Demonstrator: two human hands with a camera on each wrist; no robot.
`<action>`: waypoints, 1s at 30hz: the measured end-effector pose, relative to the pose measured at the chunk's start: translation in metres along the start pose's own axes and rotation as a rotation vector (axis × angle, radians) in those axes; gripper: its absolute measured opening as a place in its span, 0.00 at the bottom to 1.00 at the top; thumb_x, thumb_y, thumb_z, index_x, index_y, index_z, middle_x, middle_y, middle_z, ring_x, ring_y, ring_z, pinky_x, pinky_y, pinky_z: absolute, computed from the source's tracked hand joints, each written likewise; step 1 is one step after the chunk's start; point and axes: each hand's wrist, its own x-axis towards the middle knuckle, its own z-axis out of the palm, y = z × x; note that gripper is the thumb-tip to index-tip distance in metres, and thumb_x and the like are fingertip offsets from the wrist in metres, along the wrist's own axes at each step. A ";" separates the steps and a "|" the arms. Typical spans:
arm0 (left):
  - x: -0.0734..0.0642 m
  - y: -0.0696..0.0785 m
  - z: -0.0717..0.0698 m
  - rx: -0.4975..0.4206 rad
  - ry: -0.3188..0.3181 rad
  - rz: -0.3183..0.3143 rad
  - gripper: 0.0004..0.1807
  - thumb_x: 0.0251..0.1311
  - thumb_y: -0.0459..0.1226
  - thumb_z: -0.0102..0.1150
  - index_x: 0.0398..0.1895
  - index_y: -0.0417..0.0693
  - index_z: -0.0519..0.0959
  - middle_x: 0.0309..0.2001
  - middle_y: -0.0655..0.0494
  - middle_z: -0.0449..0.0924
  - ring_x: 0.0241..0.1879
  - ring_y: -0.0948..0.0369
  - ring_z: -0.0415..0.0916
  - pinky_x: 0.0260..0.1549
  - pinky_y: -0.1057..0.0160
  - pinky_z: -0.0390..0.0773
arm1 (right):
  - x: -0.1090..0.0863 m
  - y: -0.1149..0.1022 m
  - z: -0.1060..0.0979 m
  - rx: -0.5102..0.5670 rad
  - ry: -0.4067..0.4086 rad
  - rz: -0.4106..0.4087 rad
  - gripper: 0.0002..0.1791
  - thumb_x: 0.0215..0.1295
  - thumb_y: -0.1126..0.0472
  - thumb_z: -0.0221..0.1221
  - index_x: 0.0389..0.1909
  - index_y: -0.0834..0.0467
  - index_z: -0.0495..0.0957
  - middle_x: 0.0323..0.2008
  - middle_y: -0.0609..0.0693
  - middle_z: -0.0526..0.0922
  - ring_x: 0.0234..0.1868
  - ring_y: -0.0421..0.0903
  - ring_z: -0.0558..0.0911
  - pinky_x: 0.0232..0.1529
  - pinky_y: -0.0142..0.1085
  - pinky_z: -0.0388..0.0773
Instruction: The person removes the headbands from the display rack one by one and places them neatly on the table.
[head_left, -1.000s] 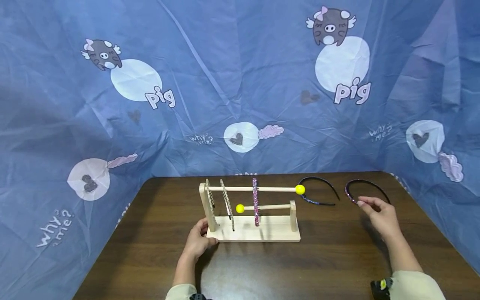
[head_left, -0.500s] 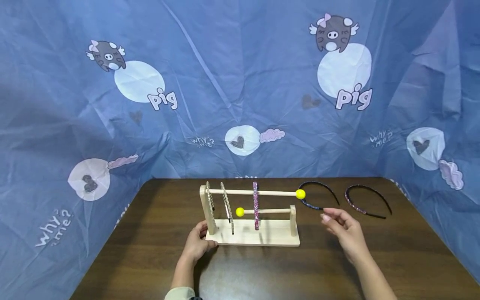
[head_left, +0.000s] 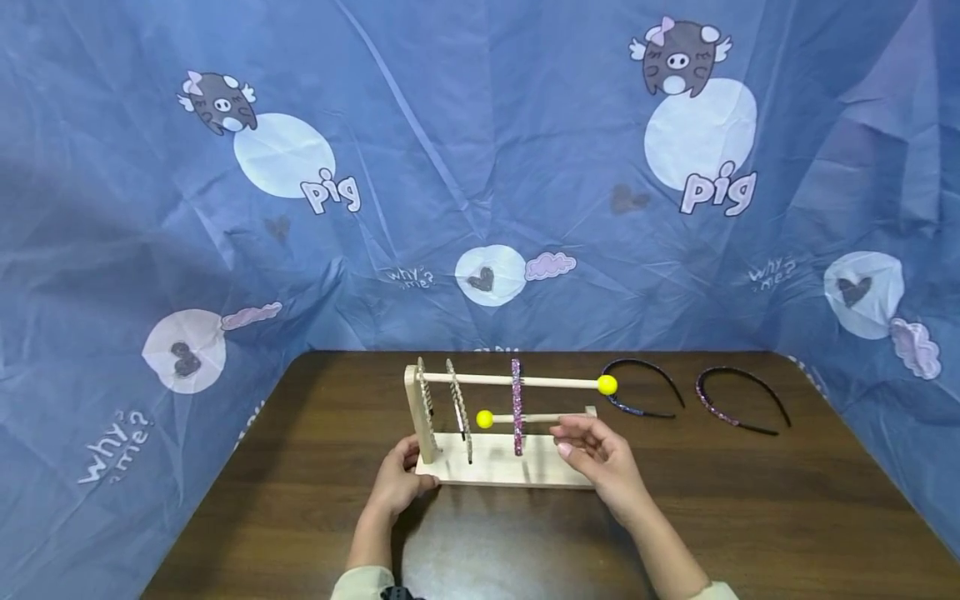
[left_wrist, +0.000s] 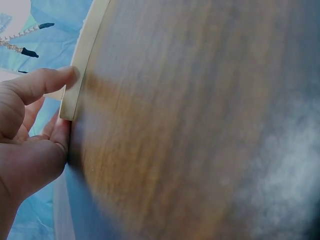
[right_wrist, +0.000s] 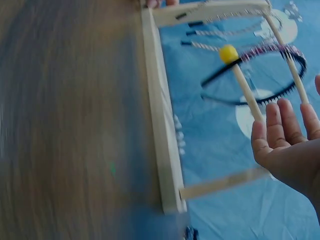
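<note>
Headbands (head_left: pixel 517 400), three hung, two lying, left hand (head_left: pixel 397 479) gripping one rack (head_left: pixel 491 470), right hand (head_left: pixel 606 469) relaxed

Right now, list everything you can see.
Stand: one, pale wood, on table.
Rods: two, wooden, on stand.
Balls: two, yellow, on rod ends.
Braided headbands: two, beige, upper rod's left.
Glitter headband: one, pink, upper rod's middle.
Blue headband: one, blue-black, right of stand.
Outer headband: one, pink-black, farther right.
Table: one, brown, under stand.
Backdrop: one, blue, pig prints, behind table.
Left hand: one, gripping stand's left end.
Right hand: one, empty, by lower rod.
Sleeves: two, pale, on forearms.
Device: one, black, left wrist.
</note>
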 end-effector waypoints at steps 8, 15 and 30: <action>0.002 -0.002 -0.002 0.006 0.013 -0.006 0.40 0.30 0.14 0.61 0.57 0.31 0.68 0.46 0.36 0.74 0.44 0.47 0.72 0.34 0.63 0.73 | 0.007 0.014 0.034 0.073 -0.059 -0.037 0.21 0.59 0.74 0.55 0.54 0.75 0.66 0.48 0.72 0.73 0.48 0.53 0.75 0.49 0.35 0.72; -0.003 0.000 -0.004 0.004 0.021 -0.003 0.39 0.30 0.14 0.61 0.56 0.30 0.68 0.45 0.37 0.74 0.44 0.47 0.72 0.34 0.62 0.73 | 0.012 0.015 0.058 0.067 -0.013 -0.089 0.18 0.56 0.76 0.57 0.48 0.75 0.68 0.39 0.70 0.76 0.39 0.43 0.78 0.42 0.32 0.74; 0.000 0.001 -0.001 0.039 0.015 -0.030 0.40 0.31 0.15 0.64 0.58 0.32 0.67 0.48 0.36 0.73 0.47 0.46 0.70 0.39 0.60 0.73 | 0.019 -0.003 0.045 0.051 0.078 -0.132 0.13 0.58 0.77 0.55 0.44 0.75 0.69 0.35 0.59 0.79 0.36 0.44 0.79 0.39 0.32 0.76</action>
